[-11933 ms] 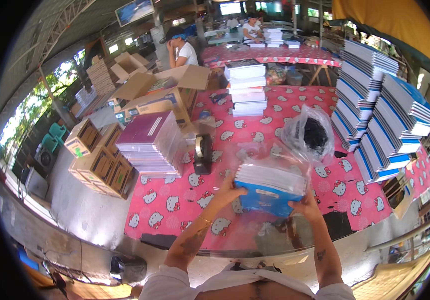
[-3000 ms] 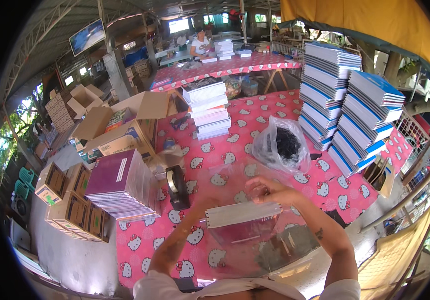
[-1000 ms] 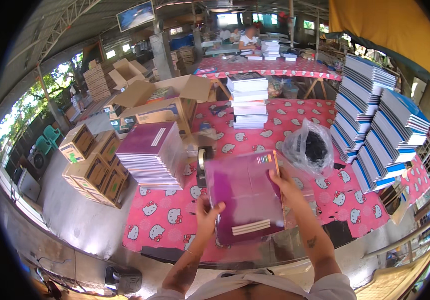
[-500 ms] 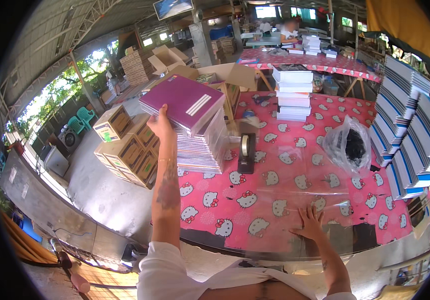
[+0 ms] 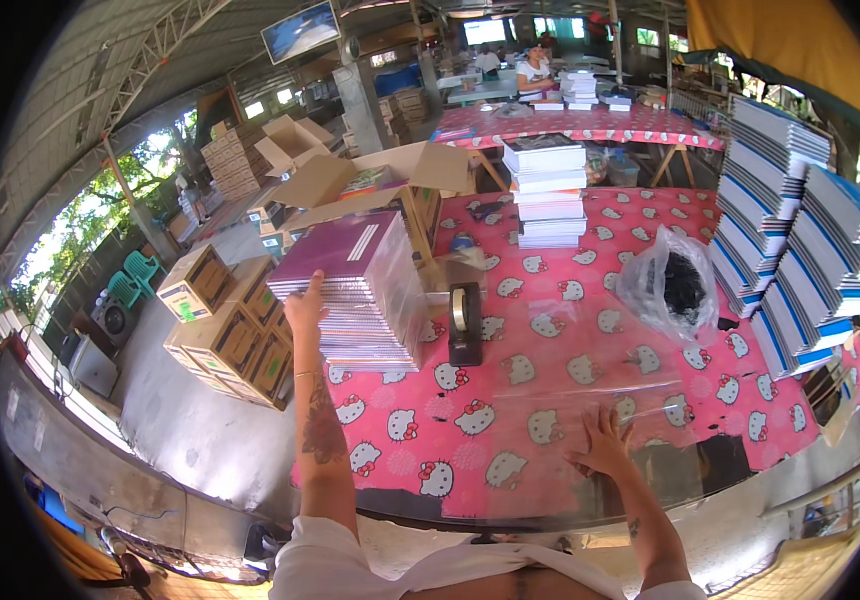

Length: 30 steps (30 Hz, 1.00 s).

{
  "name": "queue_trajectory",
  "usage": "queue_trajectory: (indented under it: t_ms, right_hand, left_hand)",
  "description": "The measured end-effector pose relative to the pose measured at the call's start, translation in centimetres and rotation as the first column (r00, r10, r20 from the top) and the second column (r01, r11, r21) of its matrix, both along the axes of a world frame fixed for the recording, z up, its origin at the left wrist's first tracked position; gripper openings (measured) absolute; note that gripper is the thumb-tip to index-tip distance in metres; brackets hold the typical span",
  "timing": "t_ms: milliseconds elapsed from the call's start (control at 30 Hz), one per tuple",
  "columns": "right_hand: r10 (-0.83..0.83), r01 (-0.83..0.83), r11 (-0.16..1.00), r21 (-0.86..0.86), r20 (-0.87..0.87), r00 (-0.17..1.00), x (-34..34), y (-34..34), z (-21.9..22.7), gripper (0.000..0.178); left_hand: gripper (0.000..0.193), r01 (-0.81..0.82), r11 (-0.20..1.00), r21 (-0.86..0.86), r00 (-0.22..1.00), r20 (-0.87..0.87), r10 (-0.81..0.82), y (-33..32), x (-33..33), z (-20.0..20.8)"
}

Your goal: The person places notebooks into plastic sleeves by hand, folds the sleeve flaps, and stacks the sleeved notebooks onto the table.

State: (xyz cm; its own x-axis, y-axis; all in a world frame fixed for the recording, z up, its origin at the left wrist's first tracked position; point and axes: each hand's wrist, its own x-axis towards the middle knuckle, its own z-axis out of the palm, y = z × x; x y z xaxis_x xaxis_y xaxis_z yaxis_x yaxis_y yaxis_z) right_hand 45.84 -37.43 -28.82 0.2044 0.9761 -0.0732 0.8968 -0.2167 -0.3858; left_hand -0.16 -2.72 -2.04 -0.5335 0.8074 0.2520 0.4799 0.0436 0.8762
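Left hand point(image 5: 305, 304), grip unclear, touches purple notebooks point(image 5: 342, 243) at counter's point(image 5: 470, 455) left edge; right hand point(image 5: 605, 447) lies spread on faint plastic point(image 5: 542, 468).

Honestly can't make out any wording here. The upper cardboard carton point(image 5: 200, 283) has a green sticker point(image 5: 186, 311) plus dark print, and the top purple notebook point(image 5: 325, 246) has white bars point(image 5: 362, 243), all illegible.

On the table point(image 5: 402, 462), notebooks point(image 5: 352, 290) stand at the left, the left hand point(image 5: 306, 305) at their near side and a tape dispenser point(image 5: 465, 335) just right. A plastic sheet point(image 5: 540, 475) lies in front under the right hand point(image 5: 603, 446); behind it are a bag point(image 5: 640, 275) to the right and a book pile point(image 5: 550, 205). Tall stacks point(image 5: 830, 285) line the right edge; boxes point(image 5: 235, 330) sit on the floor, left.
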Motion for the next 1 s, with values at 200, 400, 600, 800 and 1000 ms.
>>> queue_trajectory:
  t_ms: [200, 400, 600, 800, 1000]
  right_hand:
    - [-0.064, 0.057, 0.994, -0.098, -0.075, 0.995, 0.1, 1.6, 0.5, 0.119]
    - [-0.112, 0.11, 0.989, -0.095, -0.017, 0.994, -1.9, 3.0, 0.5, 0.12]
    - [-0.236, 0.283, 0.922, 0.263, -0.195, 0.952, 3.7, -0.2, 1.7, 0.103]
    - [-0.439, 0.428, 0.414, 0.804, -0.236, 0.867, 23.8, -8.1, 15.0, 0.07]
    - [-0.141, 0.73, -0.251, 0.636, -0.77, 0.622, 49.7, -19.3, 34.3, 0.07]
  left_hand:
    - [0.053, 0.586, 0.776, 0.233, 0.338, -0.941, 0.027, -5.5, 15.8, -1.2]
    - [0.056, 0.078, 0.992, -0.1, -0.452, -0.89, -0.054, 1.9, 14.2, -3.8]
    - [0.052, 0.052, 0.996, -0.074, -0.477, -0.878, -0.041, 2.7, 16.0, -5.0]
    - [0.058, 0.608, 0.77, 0.193, 0.182, -0.978, 0.101, -6.4, 26.9, 1.4]
    - [0.052, 0.958, 0.142, 0.25, 0.284, -0.895, -0.345, -20.4, 54.3, 6.5]
